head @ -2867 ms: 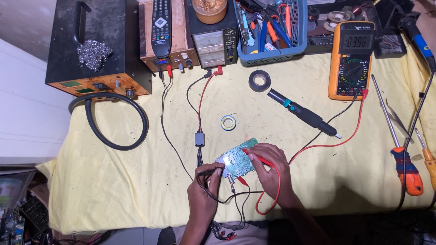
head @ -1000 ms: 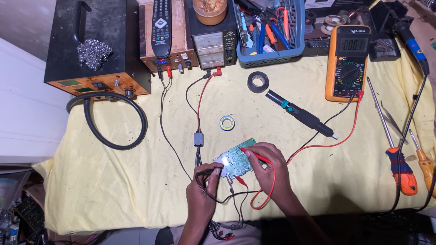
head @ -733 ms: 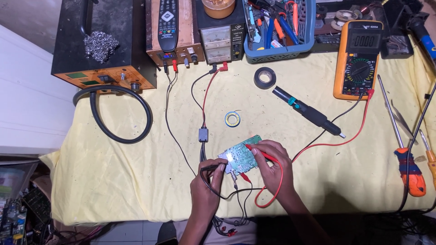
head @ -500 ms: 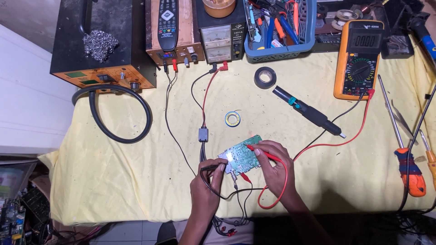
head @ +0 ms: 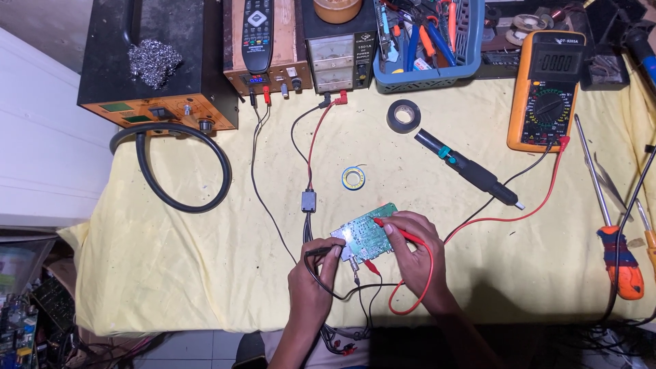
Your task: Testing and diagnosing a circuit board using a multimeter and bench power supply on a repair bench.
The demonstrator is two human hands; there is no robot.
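A black hose [head: 179,167] loops at the left of the yellow cloth [head: 171,266]. Near the front edge, the left hand [head: 311,277] pinches a black probe [head: 321,252] at the near corner of the small green circuit board [head: 366,231], which lies flat on the cloth. The right hand [head: 417,253] pinches a red probe [head: 400,231] whose tip touches the board's top. Farther right, an orange multimeter [head: 547,92] sits at the back, and an orange-handled screwdriver [head: 611,229] lies near the edge.

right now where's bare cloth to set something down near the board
Bare cloth left of the circuit board, below the black hose loop, and right of the red lead. Crowded around both hands and along the back row of instruments.
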